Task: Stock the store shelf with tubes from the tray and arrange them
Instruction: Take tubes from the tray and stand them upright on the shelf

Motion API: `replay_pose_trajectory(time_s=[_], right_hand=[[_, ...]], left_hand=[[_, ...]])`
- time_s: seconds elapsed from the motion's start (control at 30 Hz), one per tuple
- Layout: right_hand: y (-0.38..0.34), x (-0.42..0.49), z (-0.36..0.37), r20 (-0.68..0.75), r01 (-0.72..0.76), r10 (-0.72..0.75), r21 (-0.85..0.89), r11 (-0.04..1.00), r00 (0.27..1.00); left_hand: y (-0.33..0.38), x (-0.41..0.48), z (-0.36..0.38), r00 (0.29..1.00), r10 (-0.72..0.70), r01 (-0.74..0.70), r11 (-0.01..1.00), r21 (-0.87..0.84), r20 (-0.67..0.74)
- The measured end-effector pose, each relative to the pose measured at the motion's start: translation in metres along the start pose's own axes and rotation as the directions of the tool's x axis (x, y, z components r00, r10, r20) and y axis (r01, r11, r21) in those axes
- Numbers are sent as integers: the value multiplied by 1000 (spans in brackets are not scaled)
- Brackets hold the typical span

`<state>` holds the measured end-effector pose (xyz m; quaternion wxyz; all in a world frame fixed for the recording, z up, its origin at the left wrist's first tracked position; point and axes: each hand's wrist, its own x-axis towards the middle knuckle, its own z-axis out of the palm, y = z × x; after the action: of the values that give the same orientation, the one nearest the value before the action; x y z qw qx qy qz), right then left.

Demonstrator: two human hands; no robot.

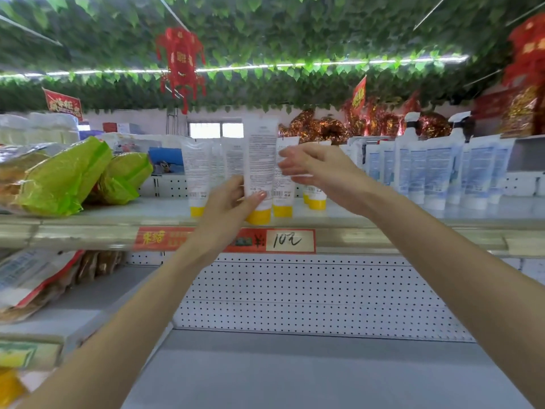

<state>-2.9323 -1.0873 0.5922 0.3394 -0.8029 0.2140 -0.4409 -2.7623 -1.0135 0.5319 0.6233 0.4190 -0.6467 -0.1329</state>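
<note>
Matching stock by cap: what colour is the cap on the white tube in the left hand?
Yellow cap on the white tube; head view shows it best.

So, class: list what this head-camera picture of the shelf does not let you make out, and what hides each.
Tray: nowhere in the head view.
Print on the held tube: too small and blurred to read.
Right hand: motion blur hides whether it touches any tube.
Yellow-capped tubes: count unsure, since the held tube and hands cover some.
Price label: the left hand and its wrist cover its middle.
</note>
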Motion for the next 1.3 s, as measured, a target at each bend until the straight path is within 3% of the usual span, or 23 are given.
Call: replay_pose_trajectory(time_s=[0.07, 0.2, 0.3, 0.4, 0.5, 0.6, 0.67, 0.87, 1.1, 1.3], right_hand=[[-3, -9, -3, 94, -26, 27, -7, 1000, 995], [3, -25, -21, 4, -1, 1, 6, 1000, 1000], [10, -31, -34, -96, -28, 29, 14, 1000, 995], [17, -31, -44, -229, -50, 42, -27, 998, 972], [25, -21, -52, -360, -71, 26, -112, 991, 932], [37, -10, -53, -398, -153, 46, -242, 958, 916], [46, -4, -48, -400, -191, 70, -272, 943, 914], [64, 8, -44, -419, -214, 110, -211, 954, 901], [78, 9, -37, -461, -147, 8, -267, 952, 888], [81, 5, -40, -387, -162, 72, -208, 965, 919]], left_hand=[[8, 1, 17, 996, -6, 7, 1000, -11, 86], [17, 6, 38, 986, -7, 10, 1000, -19, 166], [9, 17, 41, 993, 4, -27, 979, 203, 115], [-11, 22, 39, 991, 29, -97, 824, 559, 128], [-41, 15, 37, 986, 80, -159, 709, 687, 146], [-68, 7, 39, 955, 258, -253, 461, 850, 145], [-73, 6, 42, 944, 309, -245, 408, 880, 119], [-78, 7, 41, 919, 376, -267, 371, 889, 120], [-81, 6, 44, 912, 397, -253, 352, 901, 102], [-82, 6, 46, 914, 399, -239, 373, 897, 78]])
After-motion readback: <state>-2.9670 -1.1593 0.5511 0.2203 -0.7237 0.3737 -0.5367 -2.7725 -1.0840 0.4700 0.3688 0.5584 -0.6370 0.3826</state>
